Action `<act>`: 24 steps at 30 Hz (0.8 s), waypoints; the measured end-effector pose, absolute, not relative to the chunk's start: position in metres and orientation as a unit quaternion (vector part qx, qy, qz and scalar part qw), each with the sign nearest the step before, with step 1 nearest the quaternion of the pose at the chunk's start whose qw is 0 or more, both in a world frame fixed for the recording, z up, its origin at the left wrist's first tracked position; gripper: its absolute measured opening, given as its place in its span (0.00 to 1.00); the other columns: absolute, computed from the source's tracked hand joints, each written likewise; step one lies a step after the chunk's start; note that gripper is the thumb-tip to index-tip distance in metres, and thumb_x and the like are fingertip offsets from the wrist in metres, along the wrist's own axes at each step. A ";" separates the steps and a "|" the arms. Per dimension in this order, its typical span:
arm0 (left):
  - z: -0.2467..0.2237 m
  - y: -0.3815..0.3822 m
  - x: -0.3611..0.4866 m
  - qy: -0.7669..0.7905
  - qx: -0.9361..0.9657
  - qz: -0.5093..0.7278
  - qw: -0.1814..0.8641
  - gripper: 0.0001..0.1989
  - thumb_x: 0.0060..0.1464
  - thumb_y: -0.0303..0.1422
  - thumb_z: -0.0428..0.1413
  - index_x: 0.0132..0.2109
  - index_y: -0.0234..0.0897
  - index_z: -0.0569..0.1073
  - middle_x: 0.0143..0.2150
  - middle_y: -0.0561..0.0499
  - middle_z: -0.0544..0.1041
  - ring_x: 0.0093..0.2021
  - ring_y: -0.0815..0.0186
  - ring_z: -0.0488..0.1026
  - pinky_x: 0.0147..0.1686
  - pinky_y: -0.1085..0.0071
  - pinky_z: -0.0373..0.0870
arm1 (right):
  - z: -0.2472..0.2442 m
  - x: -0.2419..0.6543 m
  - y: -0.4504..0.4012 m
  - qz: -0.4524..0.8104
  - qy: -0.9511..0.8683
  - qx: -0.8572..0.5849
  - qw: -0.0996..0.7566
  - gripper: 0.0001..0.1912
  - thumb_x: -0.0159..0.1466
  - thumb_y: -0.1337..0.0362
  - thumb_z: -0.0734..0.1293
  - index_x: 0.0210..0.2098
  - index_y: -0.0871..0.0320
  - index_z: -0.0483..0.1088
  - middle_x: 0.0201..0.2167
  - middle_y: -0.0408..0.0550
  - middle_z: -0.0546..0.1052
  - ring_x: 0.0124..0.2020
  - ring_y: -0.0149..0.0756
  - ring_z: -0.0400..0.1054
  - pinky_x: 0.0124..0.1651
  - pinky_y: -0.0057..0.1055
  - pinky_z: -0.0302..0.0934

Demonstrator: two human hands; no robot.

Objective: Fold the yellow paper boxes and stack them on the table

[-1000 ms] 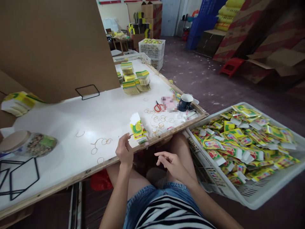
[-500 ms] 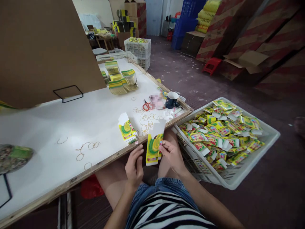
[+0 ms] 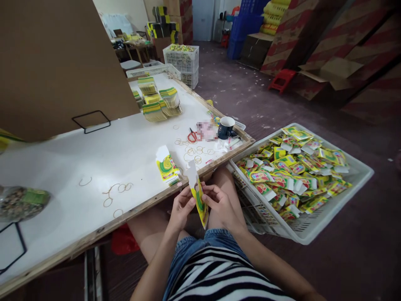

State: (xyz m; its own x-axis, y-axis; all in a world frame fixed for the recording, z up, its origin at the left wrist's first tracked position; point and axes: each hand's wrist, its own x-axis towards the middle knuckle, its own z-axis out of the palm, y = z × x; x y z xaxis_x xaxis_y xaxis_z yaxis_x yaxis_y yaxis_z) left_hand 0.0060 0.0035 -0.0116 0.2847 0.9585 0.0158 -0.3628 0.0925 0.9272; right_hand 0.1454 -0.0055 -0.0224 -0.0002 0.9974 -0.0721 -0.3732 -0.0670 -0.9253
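Over my lap I hold a yellow-and-green printed cardboard box (image 3: 199,203) with its white end flap sticking up, turned nearly edge-on to me. My left hand (image 3: 181,208) pinches its left side near the upper part. My right hand (image 3: 220,205) grips the right side with thumb and fingers. Just beyond my left hand, a small pile of the same flat boxes (image 3: 167,167) lies at the table's edge. Right of my knees stands a white plastic crate (image 3: 305,236) heaped with similar small boxes (image 3: 282,175).
On the white table (image 3: 78,150) lie loose rubber bands (image 3: 189,150), red-handled scissors (image 3: 192,135), a dark mug (image 3: 225,129) and bundled box stacks (image 3: 161,108). A large cardboard sheet (image 3: 62,62) rises at left. A red stool (image 3: 282,80) and cartons stand on the floor behind.
My left hand has moved from beside the box onto it, so both hands now hold it. The box has turned from face-on to nearly edge-on.
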 end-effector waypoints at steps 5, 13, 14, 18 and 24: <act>-0.018 0.006 0.005 0.392 0.465 0.507 0.610 0.25 0.52 0.44 0.61 0.53 0.33 0.74 0.52 0.39 0.78 0.50 0.53 0.76 0.49 0.62 0.72 | -0.019 0.147 -0.006 0.617 -0.378 -0.415 0.552 0.22 0.51 0.52 0.75 0.40 0.57 0.73 0.38 0.50 0.79 0.38 0.39 0.73 0.42 0.35 0.67; -0.020 0.003 0.014 0.443 0.478 0.478 0.589 0.24 0.53 0.47 0.59 0.50 0.34 0.75 0.39 0.46 0.81 0.38 0.61 0.78 0.38 0.68 0.75 | -0.038 0.152 -0.003 0.576 -0.382 -0.468 0.551 0.20 0.53 0.52 0.74 0.36 0.59 0.71 0.32 0.49 0.78 0.32 0.38 0.71 0.36 0.34 0.67; -0.019 0.002 0.016 0.450 0.482 0.479 0.579 0.23 0.53 0.47 0.59 0.49 0.34 0.75 0.39 0.46 0.81 0.37 0.62 0.78 0.38 0.68 0.74 | -0.039 0.152 -0.003 0.566 -0.388 -0.474 0.552 0.19 0.54 0.52 0.73 0.35 0.59 0.71 0.32 0.49 0.77 0.32 0.38 0.71 0.35 0.34 0.66; -0.017 0.002 0.020 0.469 0.484 0.497 0.547 0.23 0.50 0.42 0.62 0.50 0.33 0.74 0.44 0.44 0.81 0.41 0.61 0.78 0.44 0.67 0.74 | -0.038 0.154 0.000 0.508 -0.412 -0.496 0.571 0.16 0.56 0.54 0.72 0.35 0.58 0.69 0.31 0.48 0.77 0.32 0.38 0.71 0.35 0.33 0.65; -0.019 0.003 0.018 0.484 0.460 0.512 0.541 0.17 0.45 0.36 0.66 0.42 0.32 0.76 0.39 0.45 0.82 0.39 0.60 0.79 0.43 0.66 0.74 | -0.033 0.150 -0.002 0.462 -0.453 -0.510 0.567 0.12 0.58 0.56 0.70 0.33 0.57 0.68 0.28 0.45 0.75 0.29 0.34 0.68 0.32 0.30 0.62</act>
